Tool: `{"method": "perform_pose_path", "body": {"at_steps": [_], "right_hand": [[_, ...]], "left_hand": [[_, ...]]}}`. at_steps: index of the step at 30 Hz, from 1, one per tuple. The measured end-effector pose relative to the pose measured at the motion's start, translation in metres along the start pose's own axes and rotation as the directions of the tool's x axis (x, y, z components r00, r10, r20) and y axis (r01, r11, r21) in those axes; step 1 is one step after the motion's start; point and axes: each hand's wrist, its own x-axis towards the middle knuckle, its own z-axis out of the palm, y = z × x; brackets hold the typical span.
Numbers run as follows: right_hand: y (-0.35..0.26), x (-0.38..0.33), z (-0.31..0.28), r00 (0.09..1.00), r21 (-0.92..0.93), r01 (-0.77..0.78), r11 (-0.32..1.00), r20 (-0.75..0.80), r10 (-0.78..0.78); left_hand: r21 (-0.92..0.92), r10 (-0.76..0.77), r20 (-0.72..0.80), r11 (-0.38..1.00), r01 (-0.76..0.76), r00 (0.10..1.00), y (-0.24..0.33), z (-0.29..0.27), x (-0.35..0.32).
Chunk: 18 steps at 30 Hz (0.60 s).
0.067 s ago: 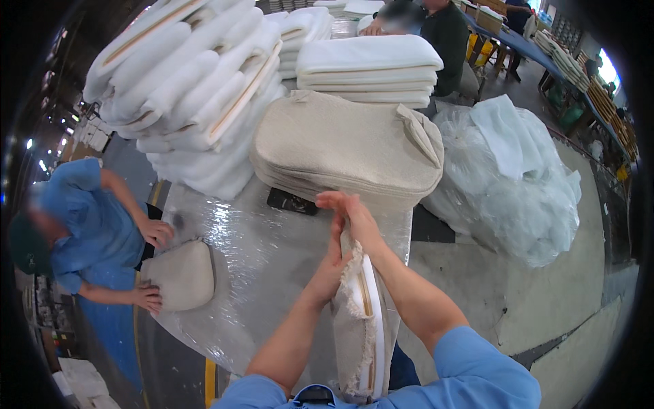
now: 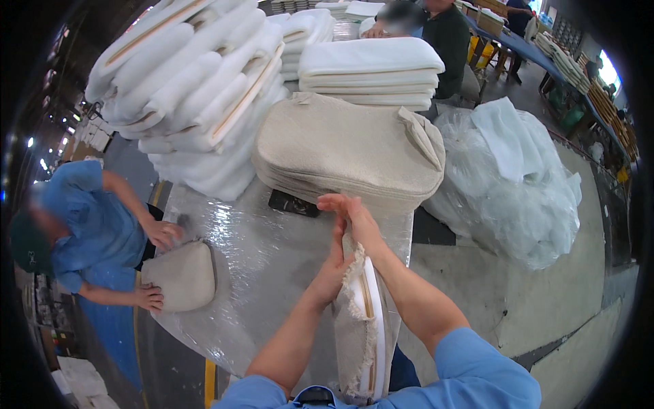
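A beige cushion [image 2: 355,341] stands on its edge in front of me, its frayed fabric opening upward. White padding [image 2: 371,290] with a tan strip along it shows through that opening. My left hand [image 2: 334,267] presses flat against the cushion's left side near its far end. On the opposite side lies my right hand [image 2: 359,225], its fingers bent leftward over the far end, close to the left fingertips. The cushion's end is squeezed between my palms and partly hidden by them. Just beyond my hands rests a stack of beige cushions [image 2: 347,140].
White foam pads [image 2: 184,88] are piled high at the far left, with more folded pads [image 2: 371,58] behind. A dark flat object [image 2: 293,203] lies on the plastic-covered table [image 2: 252,273]. A co-worker [image 2: 95,225] handles another beige cushion [image 2: 180,279]. A plastic-wrapped bundle [image 2: 507,184] is at right.
The co-worker's farther hand has shifted slightly to the right, by the edge of their cushion. My own hands and the cushion between them look almost unmoved.
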Motion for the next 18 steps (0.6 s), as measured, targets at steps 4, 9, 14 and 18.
{"method": "perform_pose_path", "body": {"at_steps": [4, 9, 14, 18], "right_hand": [[0.001, 0.007, -0.003, 0.998, -0.066, 0.048, 0.997, 0.034, -0.045], [0.006, 0.004, -0.013, 0.996, -0.014, -0.053, 0.999, 0.074, 0.054], [0.013, 0.008, 0.005, 0.992, -0.107, 0.067, 0.992, 0.118, -0.055], [0.015, 0.006, -0.004, 0.969, -0.202, 0.23, 0.952, 0.135, -0.205]], "left_hand": [[0.054, 0.067, 0.049, 0.996, -0.069, 0.997, -0.008, -0.008, 0.008], [-0.643, -0.09, 0.103, 0.754, 0.135, 0.991, 0.008, -0.022, 0.02], [-0.522, 0.053, 0.022, 0.852, -0.034, 0.998, -0.023, -0.031, 0.042], [-0.423, 0.04, -0.157, 0.9, -0.103, 0.987, -0.019, 0.002, 0.036]]}}
